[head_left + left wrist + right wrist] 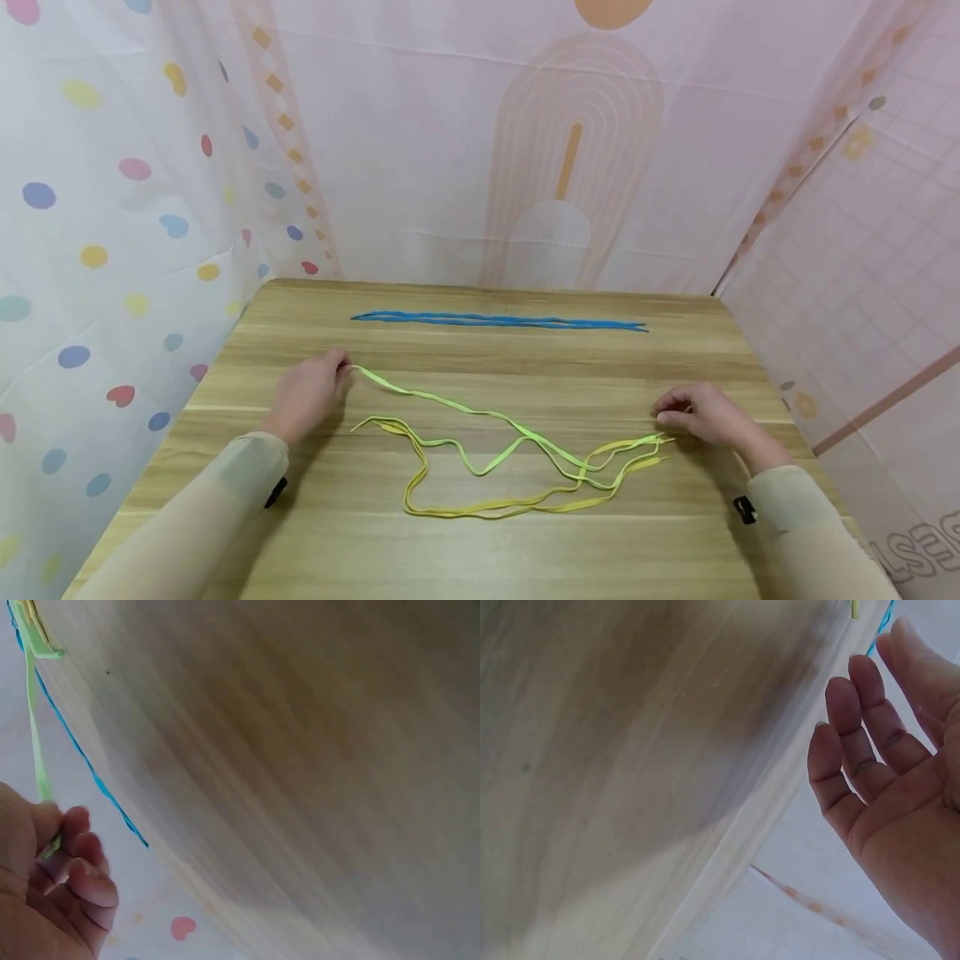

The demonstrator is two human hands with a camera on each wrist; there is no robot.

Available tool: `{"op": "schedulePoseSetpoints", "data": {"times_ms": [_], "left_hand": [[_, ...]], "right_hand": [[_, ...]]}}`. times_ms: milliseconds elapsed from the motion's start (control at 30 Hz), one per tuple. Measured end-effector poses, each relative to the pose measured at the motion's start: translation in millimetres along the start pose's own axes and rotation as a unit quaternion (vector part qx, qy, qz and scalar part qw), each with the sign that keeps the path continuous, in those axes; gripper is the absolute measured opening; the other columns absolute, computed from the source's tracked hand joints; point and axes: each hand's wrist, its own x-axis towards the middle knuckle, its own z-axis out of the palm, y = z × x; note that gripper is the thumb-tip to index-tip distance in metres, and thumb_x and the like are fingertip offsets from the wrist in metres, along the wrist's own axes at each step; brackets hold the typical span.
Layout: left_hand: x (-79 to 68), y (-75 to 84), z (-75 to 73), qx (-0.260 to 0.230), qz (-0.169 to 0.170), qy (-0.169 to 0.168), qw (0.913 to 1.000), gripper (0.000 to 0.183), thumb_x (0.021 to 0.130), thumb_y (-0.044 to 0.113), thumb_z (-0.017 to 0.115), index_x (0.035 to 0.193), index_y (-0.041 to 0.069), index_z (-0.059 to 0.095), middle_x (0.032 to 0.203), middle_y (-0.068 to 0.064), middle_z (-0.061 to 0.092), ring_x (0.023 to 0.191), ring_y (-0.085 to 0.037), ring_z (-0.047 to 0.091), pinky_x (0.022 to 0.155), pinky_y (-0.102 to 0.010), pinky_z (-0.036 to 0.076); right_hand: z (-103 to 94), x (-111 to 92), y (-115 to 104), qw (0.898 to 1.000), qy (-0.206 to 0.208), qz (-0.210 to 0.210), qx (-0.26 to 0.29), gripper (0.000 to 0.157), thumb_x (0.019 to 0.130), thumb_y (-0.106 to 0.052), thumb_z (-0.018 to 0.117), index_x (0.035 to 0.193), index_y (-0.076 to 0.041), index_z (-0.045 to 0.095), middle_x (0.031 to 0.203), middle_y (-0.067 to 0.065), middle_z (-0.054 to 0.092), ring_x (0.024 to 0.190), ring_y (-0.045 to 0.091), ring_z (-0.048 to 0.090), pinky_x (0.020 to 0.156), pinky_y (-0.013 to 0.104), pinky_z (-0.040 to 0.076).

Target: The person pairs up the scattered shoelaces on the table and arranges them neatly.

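My left hand (pixel 311 392) pinches one end of a light green shoelace (pixel 442 402) between thumb and fingers. In the left wrist view the green lace (pixel 37 742) runs taut up from that pinch. Its other part trails across the table to the right and overlaps a yellow shoelace (pixel 480 507). My right hand (pixel 708 414) hovers beside the right ends of the green and yellow laces, fingers loosely bent. The right wrist view shows that hand (pixel 885 765) holding nothing, palm exposed.
A blue shoelace (pixel 495 321), folded lengthwise, lies straight along the back of the wooden table (pixel 480 558). Patterned cloth (pixel 420 150) hangs behind the table and on both sides.
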Motion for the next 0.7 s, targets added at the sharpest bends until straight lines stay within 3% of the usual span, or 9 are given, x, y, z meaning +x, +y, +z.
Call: {"op": "schedulePoseSetpoints", "data": {"times_ms": [167,333,467,700], "left_hand": [[-1.8,-7.3,-2.3,0.013,-0.019,-0.036,0.9991,0.008,0.103,0.013,0.069,0.1,0.006,0.069,0.088,-0.011,0.073,0.072,-0.025,0.067,0.064,-0.049,0.058],[-4.0,-13.7,-3.6,0.009,-0.04,-0.073,0.9965,0.013,0.101,0.015,0.074,0.091,0.01,0.068,0.084,-0.006,0.071,0.073,-0.023,0.063,0.066,-0.046,0.054],[-7.0,-19.1,-2.6,0.01,-0.037,-0.079,0.9961,0.015,0.099,0.013,0.075,0.087,0.011,0.068,0.084,-0.007,0.071,0.074,-0.023,0.065,0.067,-0.048,0.055],[-9.1,-21.7,-3.2,0.015,-0.035,-0.085,0.9956,0.014,0.099,0.014,0.076,0.086,0.012,0.07,0.085,-0.006,0.074,0.075,-0.023,0.068,0.066,-0.048,0.057]], "right_hand": [[1.4,0,-1,1.0,-0.017,-0.009,0.007,0.008,0.096,-0.018,0.081,0.102,-0.014,0.082,0.102,0.0,0.081,0.093,0.006,0.069,0.08,0.025,0.058],[2.9,0,-5,0.999,-0.034,-0.007,0.008,0.006,0.094,-0.017,0.082,0.1,-0.014,0.083,0.102,0.001,0.082,0.096,0.013,0.073,0.082,0.026,0.058],[4.8,0,-9,0.999,-0.053,-0.006,0.012,0.008,0.09,-0.02,0.086,0.096,-0.016,0.082,0.1,-0.002,0.081,0.095,0.011,0.072,0.082,0.026,0.057],[9.6,1,-15,0.996,-0.083,-0.018,0.017,0.013,0.085,-0.014,0.089,0.084,-0.015,0.076,0.085,-0.007,0.072,0.077,0.0,0.058,0.07,0.022,0.052]]}}
